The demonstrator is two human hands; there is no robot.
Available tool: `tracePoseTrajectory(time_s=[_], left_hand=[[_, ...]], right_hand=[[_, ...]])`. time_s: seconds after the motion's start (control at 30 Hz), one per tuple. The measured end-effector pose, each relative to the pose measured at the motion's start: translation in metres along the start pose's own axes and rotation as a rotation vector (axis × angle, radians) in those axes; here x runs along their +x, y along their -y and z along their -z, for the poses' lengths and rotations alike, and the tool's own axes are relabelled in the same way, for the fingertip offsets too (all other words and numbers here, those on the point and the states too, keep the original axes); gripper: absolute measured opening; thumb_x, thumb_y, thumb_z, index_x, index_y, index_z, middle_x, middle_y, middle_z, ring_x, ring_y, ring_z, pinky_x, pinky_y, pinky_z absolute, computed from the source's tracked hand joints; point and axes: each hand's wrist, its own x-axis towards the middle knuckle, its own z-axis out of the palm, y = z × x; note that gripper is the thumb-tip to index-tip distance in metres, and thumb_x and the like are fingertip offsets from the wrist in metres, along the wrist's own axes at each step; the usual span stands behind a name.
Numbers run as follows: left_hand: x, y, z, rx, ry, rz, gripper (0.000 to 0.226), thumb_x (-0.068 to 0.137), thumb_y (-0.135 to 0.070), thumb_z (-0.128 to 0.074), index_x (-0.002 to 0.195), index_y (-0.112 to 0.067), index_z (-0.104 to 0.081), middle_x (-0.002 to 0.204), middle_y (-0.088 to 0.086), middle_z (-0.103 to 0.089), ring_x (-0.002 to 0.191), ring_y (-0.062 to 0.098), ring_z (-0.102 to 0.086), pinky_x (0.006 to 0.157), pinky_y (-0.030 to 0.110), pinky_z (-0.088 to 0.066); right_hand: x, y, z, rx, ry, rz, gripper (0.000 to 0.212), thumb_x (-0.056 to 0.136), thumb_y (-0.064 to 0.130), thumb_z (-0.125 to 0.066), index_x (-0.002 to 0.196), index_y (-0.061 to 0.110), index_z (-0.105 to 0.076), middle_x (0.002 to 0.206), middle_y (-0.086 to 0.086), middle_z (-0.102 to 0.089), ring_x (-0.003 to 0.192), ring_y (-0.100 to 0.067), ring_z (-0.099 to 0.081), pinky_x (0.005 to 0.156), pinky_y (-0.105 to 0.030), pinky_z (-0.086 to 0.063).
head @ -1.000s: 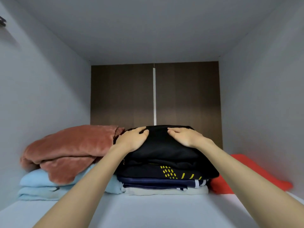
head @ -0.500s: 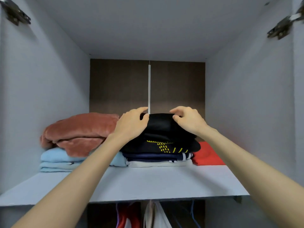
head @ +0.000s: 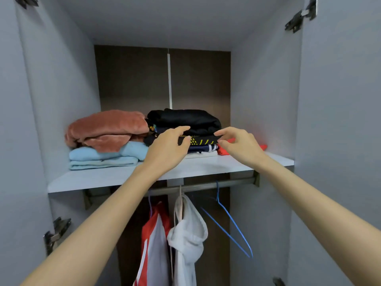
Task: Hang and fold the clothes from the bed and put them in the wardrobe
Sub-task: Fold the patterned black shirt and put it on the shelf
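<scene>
the soft black folded garment [head: 185,120] tops the stack at the middle of the shelf [head: 123,176], toward its back edge, beside a plush rust fleece [head: 107,129]. my right hand [head: 239,145] hides most of a red garment [head: 223,151]. both arms reach forward. my left hand [head: 167,149] and the right are loosely curled, holding nothing.

Shelf [head: 115,178]: blue stack [head: 103,157], dark stack [head: 185,124], red garment [head: 223,150].

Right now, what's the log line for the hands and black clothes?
black garment: folded, top of middle pile on shelf | left hand: open, before pile | right hand: open, before pile
</scene>
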Motion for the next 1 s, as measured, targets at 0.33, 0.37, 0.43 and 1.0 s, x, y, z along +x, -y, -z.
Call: tracePoseTrajectory(time_s=[0.33, 0.37, 0.43, 1.0], left_hand=[[-0.099, -0.071, 0.002, -0.091, 0.075, 0.043, 0.042, 0.097, -0.035, -0.044, 0.138, -0.031, -0.045, 0.131, -0.006, -0.056, 0.117, 0.017, -0.053, 0.097, 0.035, -0.042], [-0.111, -0.080, 0.001, -0.096, 0.082, 0.043, 0.042, 0.097, -0.035, -0.044, 0.139, -0.031, -0.046, 0.130, -0.006, -0.057, 0.116, 0.016, -0.054, 0.096, 0.035, -0.043], [-0.134, -0.100, -0.002, -0.115, 0.090, 0.047, 0.041, 0.098, -0.034, -0.045, 0.138, -0.029, -0.047, 0.129, -0.004, -0.058, 0.114, 0.015, -0.055, 0.096, 0.035, -0.044], [-0.327, -0.218, -0.041, -0.351, 0.288, 0.105, 0.032, 0.095, -0.028, -0.051, 0.126, -0.029, -0.056, 0.103, -0.018, -0.060, 0.100, 0.006, -0.059, 0.087, 0.025, -0.046]], right_hand=[[-0.121, -0.005, 0.052, 0.147, 0.029, -0.089, 0.021, 0.093, 0.019, -0.056, 0.108, 0.032, -0.063, 0.095, 0.011, -0.064, 0.071, 0.002, -0.054, 0.065, -0.015, -0.038], [-0.135, -0.006, 0.058, 0.167, 0.034, -0.099, 0.021, 0.093, 0.018, -0.056, 0.107, 0.032, -0.063, 0.092, 0.012, -0.065, 0.074, -0.001, -0.055, 0.069, -0.017, -0.039], [-0.165, -0.009, 0.070, 0.186, 0.036, -0.123, 0.020, 0.092, 0.017, -0.057, 0.107, 0.030, -0.064, 0.089, 0.012, -0.066, 0.080, -0.004, -0.056, 0.074, -0.018, -0.039], [-0.409, -0.023, 0.160, 0.228, 0.019, -0.355, 0.021, 0.095, 0.023, -0.056, 0.112, 0.032, -0.064, 0.090, 0.015, -0.064, 0.083, -0.020, -0.063, 0.063, -0.010, -0.043]])
